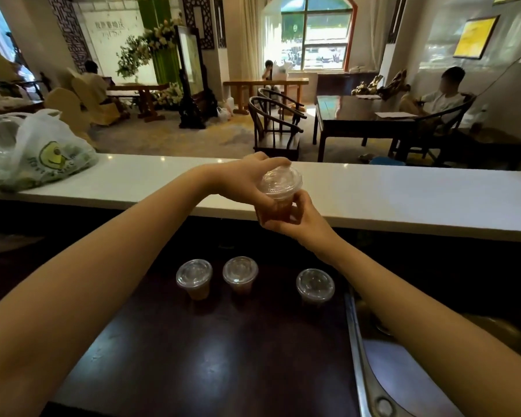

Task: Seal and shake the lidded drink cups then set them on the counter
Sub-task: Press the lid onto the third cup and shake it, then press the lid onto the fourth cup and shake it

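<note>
Nearest, three lidded cups are standing upright on the dark worktop [211,350], beside a metal sink rim [355,341] on the right: left cup [194,278] and middle cup [240,273] are sitting close together, and right cup [315,286] is standing apart, near the sink. All three are showing clear dome lids over brown drink, with no hand touching them. Further out, both hands are clamping the held cup [278,188] in the air over the front edge of the white counter [403,194]. The left hand [241,179] is curling over the top, fingers wrapping the lid's far rim. The right hand [301,218] is gripping the cup body from below and the right, fingers closing round the brown part. The cup is tipping toward the camera, lid facing up and back. The lid is carrying embossed marks, too small to read. On the counter's left end a white plastic bag [42,155] is lying, showing a green avocado-like logo with blurred green lettering under it, unreadable. Far back, a white wall panel [113,25] is showing a row of Chinese characters, too faint to read, and people are sitting at wooden tables.
</note>
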